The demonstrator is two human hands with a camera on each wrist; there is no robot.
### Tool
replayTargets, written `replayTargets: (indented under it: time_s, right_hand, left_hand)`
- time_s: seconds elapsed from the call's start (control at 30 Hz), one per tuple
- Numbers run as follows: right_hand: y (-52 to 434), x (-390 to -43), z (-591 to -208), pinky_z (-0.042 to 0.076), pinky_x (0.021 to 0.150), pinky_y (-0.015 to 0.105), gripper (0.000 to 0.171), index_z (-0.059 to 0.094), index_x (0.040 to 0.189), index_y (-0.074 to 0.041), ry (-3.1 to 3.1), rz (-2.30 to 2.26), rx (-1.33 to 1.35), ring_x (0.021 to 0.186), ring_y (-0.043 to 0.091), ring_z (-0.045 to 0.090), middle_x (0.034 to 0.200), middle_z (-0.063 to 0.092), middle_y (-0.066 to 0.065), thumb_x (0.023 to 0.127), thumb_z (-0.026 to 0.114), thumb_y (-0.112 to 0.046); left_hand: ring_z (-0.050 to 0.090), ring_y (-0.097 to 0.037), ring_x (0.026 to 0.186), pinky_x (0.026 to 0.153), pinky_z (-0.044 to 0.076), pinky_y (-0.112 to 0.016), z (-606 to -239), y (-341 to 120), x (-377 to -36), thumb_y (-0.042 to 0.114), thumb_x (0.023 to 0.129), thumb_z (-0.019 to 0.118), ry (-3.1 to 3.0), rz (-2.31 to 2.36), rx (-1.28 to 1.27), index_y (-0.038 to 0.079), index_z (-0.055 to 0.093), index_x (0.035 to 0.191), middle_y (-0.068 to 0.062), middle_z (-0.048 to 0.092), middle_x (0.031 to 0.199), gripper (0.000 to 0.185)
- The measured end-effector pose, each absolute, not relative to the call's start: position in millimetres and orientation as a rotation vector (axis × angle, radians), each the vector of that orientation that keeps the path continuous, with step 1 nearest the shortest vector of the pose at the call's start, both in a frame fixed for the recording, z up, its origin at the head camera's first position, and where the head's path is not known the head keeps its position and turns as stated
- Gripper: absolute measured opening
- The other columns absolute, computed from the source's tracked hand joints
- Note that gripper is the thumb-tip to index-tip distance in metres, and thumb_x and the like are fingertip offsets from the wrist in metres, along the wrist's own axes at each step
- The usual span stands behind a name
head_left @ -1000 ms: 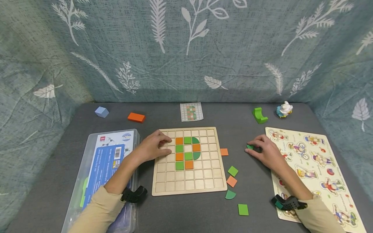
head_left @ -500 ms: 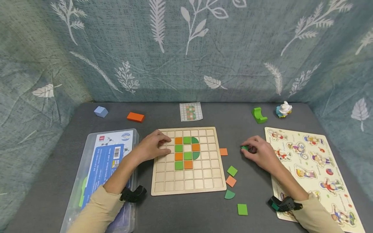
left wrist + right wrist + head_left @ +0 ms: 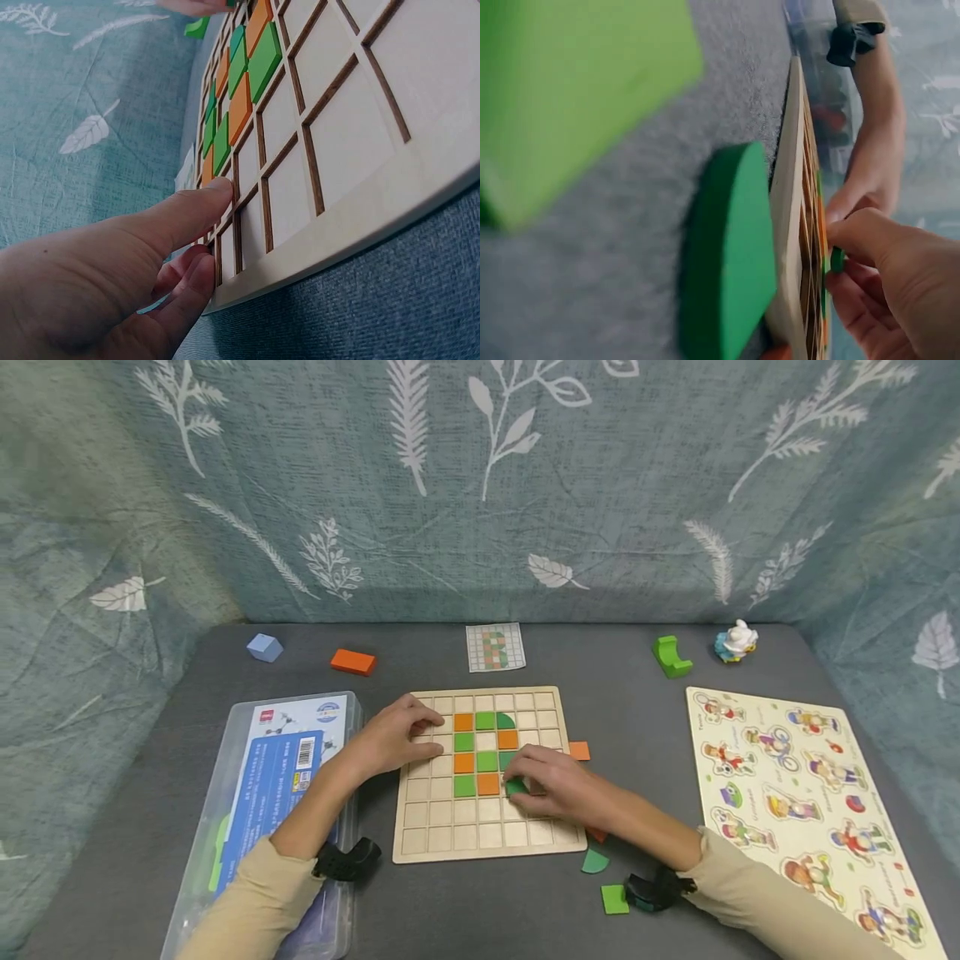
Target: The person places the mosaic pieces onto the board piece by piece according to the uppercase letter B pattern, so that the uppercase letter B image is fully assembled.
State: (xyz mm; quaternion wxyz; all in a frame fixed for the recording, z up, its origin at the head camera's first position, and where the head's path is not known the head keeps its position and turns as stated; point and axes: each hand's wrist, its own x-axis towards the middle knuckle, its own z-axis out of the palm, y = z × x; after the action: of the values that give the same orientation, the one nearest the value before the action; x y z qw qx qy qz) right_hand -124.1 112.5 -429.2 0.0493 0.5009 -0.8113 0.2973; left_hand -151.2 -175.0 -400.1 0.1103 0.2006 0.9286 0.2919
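Observation:
A wooden grid board (image 3: 487,839) lies mid-table with orange and green tiles (image 3: 485,721) set in its upper middle. My left hand (image 3: 397,737) rests on the board's left edge (image 3: 315,255), fingers (image 3: 195,210) laid flat on the squares. My right hand (image 3: 551,785) is over the board's lower right and pinches a small dark green tile (image 3: 516,787) right of the bottom orange tile; that green tile (image 3: 837,259) shows edge-on between the fingertips in the right wrist view.
Loose tiles lie right of the board: an orange square (image 3: 578,750), a dark green quarter-round (image 3: 595,862), a green square (image 3: 614,899). A clear plastic box (image 3: 262,793) stands left, a character peg puzzle (image 3: 795,793) right. A pattern card (image 3: 493,647), blocks and a toy sit at the back.
My right hand has carried the small green tile left from beside the peg puzzle onto the grid board. The left hand has stayed on the board's left edge.

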Motion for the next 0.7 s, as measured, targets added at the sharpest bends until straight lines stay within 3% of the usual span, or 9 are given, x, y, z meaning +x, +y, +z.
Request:
replayTargets:
  time_s: [0.17,0.7]
  right_hand:
    - [104.4,-125.5,-428.3,0.053,0.079,0.020,0.012,0.070,0.094,-0.009,-2.451,0.777,1.571,0.090,0.012,0.063,0.098,0.066,0.002,0.083,0.074,-0.009]
    - [97.9,-124.1,-423.2,0.052,0.077,0.019,0.007,0.072,0.087,-0.009,-2.445,0.650,1.556,0.087,0.012,0.063,0.094,0.065,0.002,0.082,0.076,-0.008]
  left_hand:
    - [0.052,-0.020,0.089,0.082,0.045,-0.036,-400.2,-174.2,-150.4,0.018,0.087,0.073,2.731,0.866,0.591,0.001,0.066,0.120,-0.012,0.055,0.106,0.038]
    - [0.052,-0.020,0.089,0.082,0.046,-0.036,-400.8,-174.6,-150.6,0.016,0.087,0.072,2.735,0.864,0.603,-0.001,0.065,0.120,-0.013,0.055,0.105,0.038]
